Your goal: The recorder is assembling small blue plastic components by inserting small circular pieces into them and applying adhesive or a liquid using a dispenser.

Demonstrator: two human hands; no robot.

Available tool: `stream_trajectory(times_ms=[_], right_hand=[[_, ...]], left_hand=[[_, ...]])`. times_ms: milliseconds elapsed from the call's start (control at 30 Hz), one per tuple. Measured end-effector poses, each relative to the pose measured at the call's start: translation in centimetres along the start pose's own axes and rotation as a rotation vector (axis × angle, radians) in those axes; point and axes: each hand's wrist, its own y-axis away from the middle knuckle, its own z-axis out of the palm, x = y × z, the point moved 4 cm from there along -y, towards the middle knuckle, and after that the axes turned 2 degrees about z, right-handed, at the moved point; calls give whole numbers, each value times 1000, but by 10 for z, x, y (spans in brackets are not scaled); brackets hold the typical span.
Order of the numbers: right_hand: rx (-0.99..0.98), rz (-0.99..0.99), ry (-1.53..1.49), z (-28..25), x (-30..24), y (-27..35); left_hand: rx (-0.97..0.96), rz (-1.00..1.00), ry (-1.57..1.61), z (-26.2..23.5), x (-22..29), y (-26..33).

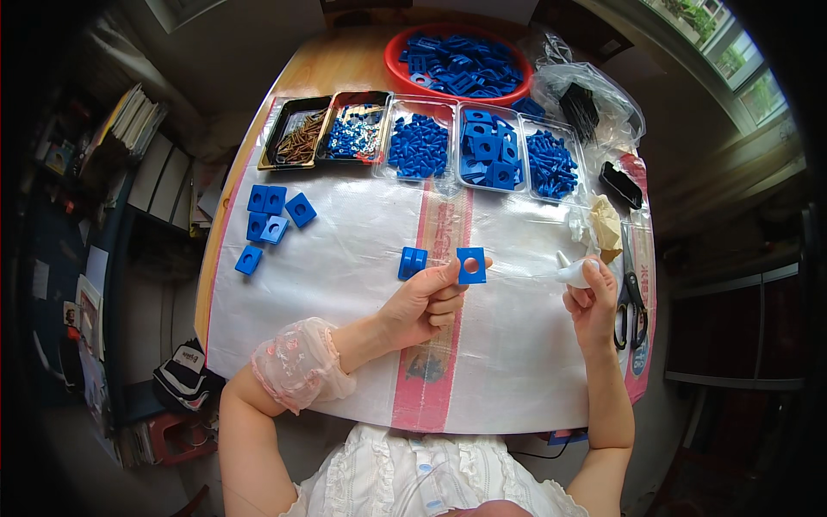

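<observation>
My left hand pinches a blue square plate with a round hole, held upright above the white sheet. Just left of it lies another blue block on the sheet. My right hand grips a small white glue tube, its nozzle pointing left toward the plate, a short gap between them. Several finished blue square pieces lie grouped at the sheet's left.
A row of trays at the back holds brown screws, small blue and silver parts, blue pegs, blue plates and more pegs. A red bowl of blue parts stands behind. Scissors and crumpled tissue lie at right.
</observation>
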Motion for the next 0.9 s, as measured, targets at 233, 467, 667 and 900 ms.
stream_trajectory(times_ms=[233,467,667,900], right_hand=[[2,-5,42,3,-1,0],[15,-10,51,2,-1,0],[-13,-4,3,-1,0,-1],[-11,-6,1,-2,0,-1]], left_hand=[[-10,-3,7,-1,0,0],[-6,-4,9,0,0,0],[-6,0,-4,0,0,0],[2,1,-2,-1,0,0]])
